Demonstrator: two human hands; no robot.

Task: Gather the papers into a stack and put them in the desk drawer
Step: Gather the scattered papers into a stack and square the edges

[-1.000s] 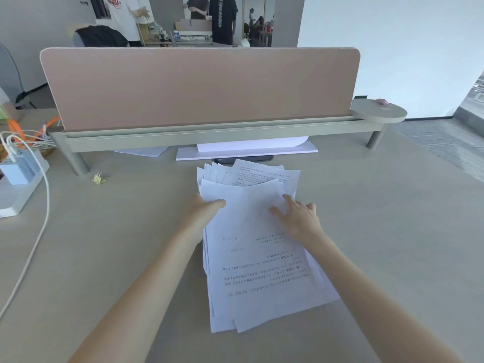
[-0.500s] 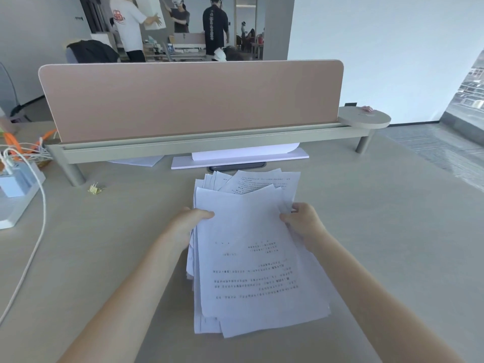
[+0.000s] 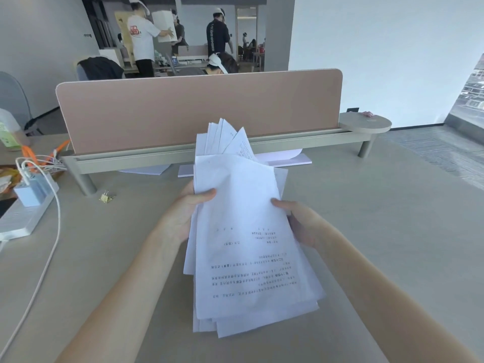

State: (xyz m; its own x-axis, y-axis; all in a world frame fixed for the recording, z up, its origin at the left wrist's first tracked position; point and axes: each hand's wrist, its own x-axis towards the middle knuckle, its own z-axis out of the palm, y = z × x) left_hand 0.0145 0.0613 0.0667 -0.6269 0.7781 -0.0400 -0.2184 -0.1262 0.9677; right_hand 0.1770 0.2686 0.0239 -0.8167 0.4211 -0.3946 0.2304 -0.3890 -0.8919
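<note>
A loose pile of white printed papers (image 3: 246,239) is tilted up off the beige desk (image 3: 379,231), its near edge low and its far sheets fanned out unevenly at the top. My left hand (image 3: 183,216) grips the pile's left edge, thumb on the top sheet. On the opposite edge my right hand (image 3: 298,221) holds it the same way. No drawer is in view.
A pink divider panel (image 3: 183,111) on a grey rail crosses the desk's far side, with white sheets (image 3: 282,159) lying under it. A gold binder clip (image 3: 106,197) lies left of the hands. A power strip (image 3: 23,216) with chargers and cables sits at far left. People stand beyond the divider.
Both hands went from pressing flat on the papers to gripping their side edges, then lifted and tilted the pile up off the desk. The camera view rose.
</note>
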